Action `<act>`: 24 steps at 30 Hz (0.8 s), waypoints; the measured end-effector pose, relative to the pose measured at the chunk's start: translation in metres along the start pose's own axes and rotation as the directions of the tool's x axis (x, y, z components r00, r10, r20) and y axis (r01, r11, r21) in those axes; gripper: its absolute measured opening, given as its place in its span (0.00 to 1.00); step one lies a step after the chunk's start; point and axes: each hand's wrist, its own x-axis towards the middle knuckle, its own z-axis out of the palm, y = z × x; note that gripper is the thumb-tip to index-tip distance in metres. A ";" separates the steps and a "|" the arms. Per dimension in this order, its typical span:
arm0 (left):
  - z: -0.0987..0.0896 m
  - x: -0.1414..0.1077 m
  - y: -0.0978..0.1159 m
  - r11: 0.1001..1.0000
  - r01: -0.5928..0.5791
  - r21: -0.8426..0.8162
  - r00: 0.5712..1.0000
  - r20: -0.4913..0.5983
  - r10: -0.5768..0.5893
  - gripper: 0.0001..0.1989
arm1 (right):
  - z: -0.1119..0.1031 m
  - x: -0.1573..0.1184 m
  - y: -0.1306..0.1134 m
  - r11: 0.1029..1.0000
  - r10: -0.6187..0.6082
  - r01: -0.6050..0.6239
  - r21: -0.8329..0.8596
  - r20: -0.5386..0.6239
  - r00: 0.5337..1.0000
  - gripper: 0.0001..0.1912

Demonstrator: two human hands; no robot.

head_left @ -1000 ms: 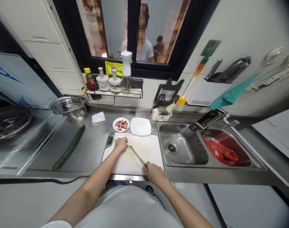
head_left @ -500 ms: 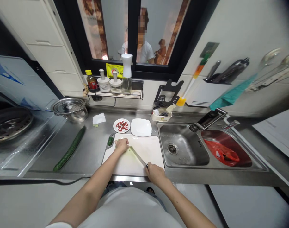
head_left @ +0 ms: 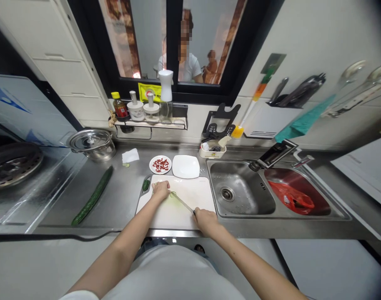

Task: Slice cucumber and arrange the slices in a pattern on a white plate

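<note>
My left hand [head_left: 161, 190] is closed over a piece of cucumber on the white cutting board [head_left: 181, 216], and the hand hides most of that piece. Thin pale-green slices [head_left: 173, 194] lie by its fingertips. In my right hand [head_left: 206, 220] is the handle of a kitchen knife [head_left: 184, 205], the blade pointing left and away to the slices. A dark-green cucumber end [head_left: 146, 185] rests at the board's left corner handle. Farther left, a whole cucumber [head_left: 93, 198] lies on the steel counter.
Behind the board stand a plate of red pieces [head_left: 160, 165] and a white plate [head_left: 186, 166]. A lidded steel pot [head_left: 95, 143] is at the back left. To the right is a double sink [head_left: 246, 191] with a red plastic bag [head_left: 292, 198] in one basin.
The knife blade has turned slightly, now showing a thinner profile, and my right hand has shifted a little to the right. My left hand stays in place on the board.
</note>
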 end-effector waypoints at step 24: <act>0.001 0.001 -0.002 1.000 -0.005 0.006 1.000 -0.006 0.005 0.11 | -0.007 0.000 0.003 1.000 -0.024 0.024 -0.010 0.022 0.999 0.17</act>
